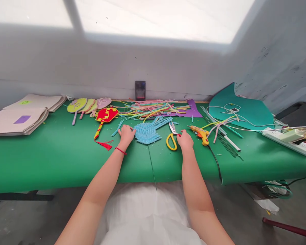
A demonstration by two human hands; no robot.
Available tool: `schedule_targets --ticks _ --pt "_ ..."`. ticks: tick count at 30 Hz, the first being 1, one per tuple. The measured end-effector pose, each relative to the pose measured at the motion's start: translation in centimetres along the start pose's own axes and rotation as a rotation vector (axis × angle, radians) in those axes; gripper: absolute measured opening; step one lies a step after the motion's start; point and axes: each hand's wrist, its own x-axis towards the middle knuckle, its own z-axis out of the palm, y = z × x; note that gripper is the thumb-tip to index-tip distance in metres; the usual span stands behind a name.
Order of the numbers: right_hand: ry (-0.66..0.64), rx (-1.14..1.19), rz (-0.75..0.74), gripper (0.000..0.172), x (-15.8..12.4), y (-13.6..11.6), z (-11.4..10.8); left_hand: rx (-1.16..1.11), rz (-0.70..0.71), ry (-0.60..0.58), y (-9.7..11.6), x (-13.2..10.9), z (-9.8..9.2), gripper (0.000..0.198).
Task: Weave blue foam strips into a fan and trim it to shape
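On the green table lies a light blue woven piece of fuzzy stems. My left hand rests with its fingers spread on the piece's left edge; a red band circles that wrist. My right hand is closed beside the yellow-handled scissors, touching their handle end; whether it grips them is hidden. An orange glue gun lies just right of that hand, its black cord running off the table's front edge.
A heap of coloured stems lies behind the blue piece. At left are a red-and-yellow fan ornament, several flat round fans and stacked cardboard booklets. At right lie teal foam sheet and a white power strip.
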Motion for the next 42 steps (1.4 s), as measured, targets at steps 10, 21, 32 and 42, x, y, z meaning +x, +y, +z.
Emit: schedule_targets --ticks 10,21,32,42 --pt "0.024 0.005 -0.035 0.034 -0.2 -0.7 -0.5 -0.773 -0.173 -0.197 1.9 -0.3 -0.7 0.017" --pt "0.052 0.018 -0.088 0.046 -0.7 -1.5 0.5 -1.055 -0.274 -0.532 2.6 -1.5 -0.9 0.028" --pt "-0.018 0.391 -0.016 0.041 -0.2 -1.7 1.3 -1.091 -0.335 -0.238 1.9 -0.4 -1.4 0.031" --pt "0.175 0.708 -0.082 0.039 -0.5 -2.0 1.0 -1.271 -0.475 -0.098 0.3 1.0 -0.7 0.015"
